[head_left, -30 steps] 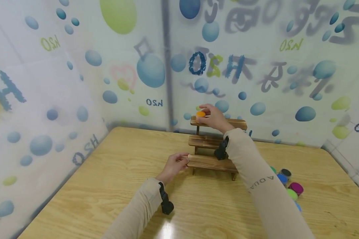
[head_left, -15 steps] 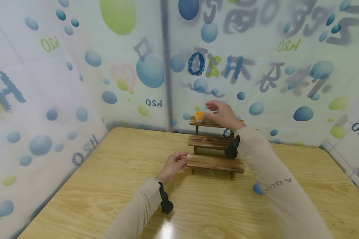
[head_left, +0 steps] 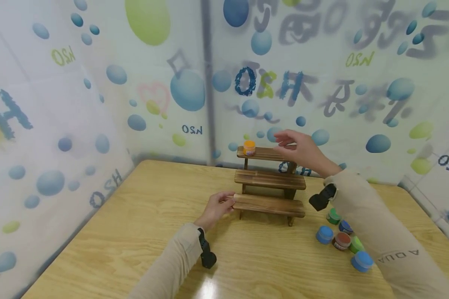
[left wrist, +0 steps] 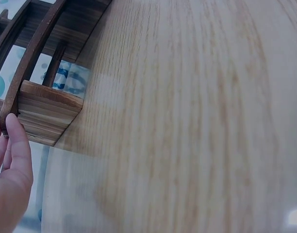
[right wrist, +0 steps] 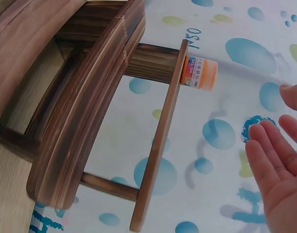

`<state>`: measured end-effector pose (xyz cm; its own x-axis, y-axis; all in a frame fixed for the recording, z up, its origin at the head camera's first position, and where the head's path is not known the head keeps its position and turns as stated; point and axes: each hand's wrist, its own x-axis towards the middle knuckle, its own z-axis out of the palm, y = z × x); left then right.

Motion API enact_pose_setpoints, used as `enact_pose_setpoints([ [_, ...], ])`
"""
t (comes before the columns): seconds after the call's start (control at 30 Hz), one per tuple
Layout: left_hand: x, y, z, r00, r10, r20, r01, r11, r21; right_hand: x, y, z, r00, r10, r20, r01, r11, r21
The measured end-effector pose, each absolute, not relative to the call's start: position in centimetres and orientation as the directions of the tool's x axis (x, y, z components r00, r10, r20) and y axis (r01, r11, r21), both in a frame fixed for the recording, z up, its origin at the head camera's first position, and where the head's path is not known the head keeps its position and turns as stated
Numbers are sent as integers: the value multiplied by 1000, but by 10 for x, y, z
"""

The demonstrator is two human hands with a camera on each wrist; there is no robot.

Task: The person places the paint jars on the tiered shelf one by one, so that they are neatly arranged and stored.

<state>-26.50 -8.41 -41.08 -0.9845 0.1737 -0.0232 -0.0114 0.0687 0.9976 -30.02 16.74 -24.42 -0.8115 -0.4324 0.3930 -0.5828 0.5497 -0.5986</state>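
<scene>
A three-step wooden stand stands on the table. My left hand pinches the left end of its lowest step; in the left wrist view the thumb and fingers of this hand lie on either side of the board's end. On the left part of the top step sits a small orange-lidded paint jar, upright. My right hand is to the right of that jar, over the right end of the top step, and holds nothing. The right wrist view has its fingers loosely extended, apart from the orange jar.
Right of the stand is a group of small paint jars: two light blue jars, a brown-red jar, a green jar and others, partly behind the right sleeve. A printed curtain hangs behind the table.
My right hand has let go of the orange jar on the top step and moved off to the right. The left hand stays on the lowest step. More jars show at the right.
</scene>
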Motion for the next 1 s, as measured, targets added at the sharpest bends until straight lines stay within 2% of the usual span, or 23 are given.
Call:
enact_pose_setpoints([
  [0.37, -266, -82, -412, -986, 163, -35, -24, 73, 997, -263, 214, -248, -802, -386, 455, -594, 584, -553],
  [1.0, -266, -84, -412, -986, 159, -38, -26, 75, 997, -207, 287, -313, -864, -343, 369, -498, 693, -522],
])
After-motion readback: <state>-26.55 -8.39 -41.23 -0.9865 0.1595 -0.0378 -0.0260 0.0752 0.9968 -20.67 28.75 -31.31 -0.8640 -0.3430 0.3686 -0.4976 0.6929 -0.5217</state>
